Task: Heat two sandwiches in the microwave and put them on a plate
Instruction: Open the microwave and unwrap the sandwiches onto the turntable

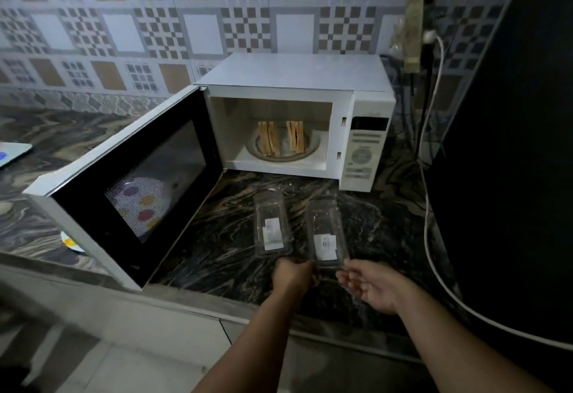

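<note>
Two sandwiches [269, 142] [295, 136] stand upright side by side on the glass turntable [313, 144] inside the white microwave [297, 73], whose door [93, 206] is swung wide to the left. A white plate with coloured dots [70, 243] lies behind the door and shows partly through its window. My left hand [294, 274] has its fingers curled at the near left corner of the right clear container [325, 231]. My right hand [370, 285] hovers with relaxed fingers just below that container's near right corner.
A second clear plastic sandwich container [272, 222] lies left of the first on the dark marbled counter [223, 243]. A white cable [429, 206] hangs down the right side beside a dark appliance [511, 144]. The patterned tile wall is behind.
</note>
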